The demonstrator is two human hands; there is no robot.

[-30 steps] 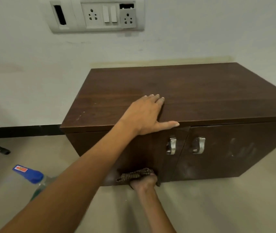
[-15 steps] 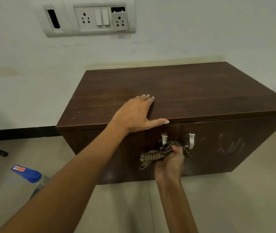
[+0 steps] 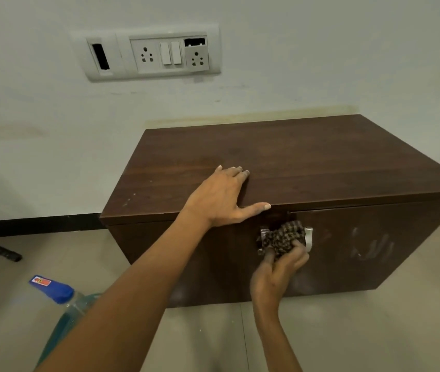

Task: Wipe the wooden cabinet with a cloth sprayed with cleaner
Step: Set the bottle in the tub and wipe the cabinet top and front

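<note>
**A:** Two hands, two jobs. Where is each one?

**B:** Left hand [image 3: 220,196] lies flat and open on the top of the wooden cabinet [image 3: 307,162], near the front edge, thumb stretched along the lip. It holds nothing; it looks like a brace. Right hand [image 3: 278,272] is down on the front face, its grip closed around the cloth [image 3: 283,237], which is bunched into a wad.

**A:** And the cloth sits where, exactly?

**B:** Pressed against the two metal handles [image 3: 308,237] where the doors meet, covering most of the left one. The cabinet itself stands on the floor [image 3: 347,331] against the wall [image 3: 52,157].

**A:** How would you expect the cloth to handle?

**B:** Soft and limp, I'd judge; a checked weave that crumples easily. Held as a ball in the fingers it gives a firm pad, but loose ends could snag on the handles. The cabinet looks rigid and heavy enough not to slide under a wipe.

**A:** Anything left to clean?

**B:** Pale smears show on the right door [image 3: 369,248], so that panel seems undone.

**A:** The cleaner?

**B:** Bottle with a blue cap [image 3: 58,291] stands on the floor to the left, partly hidden by the left forearm.
</note>
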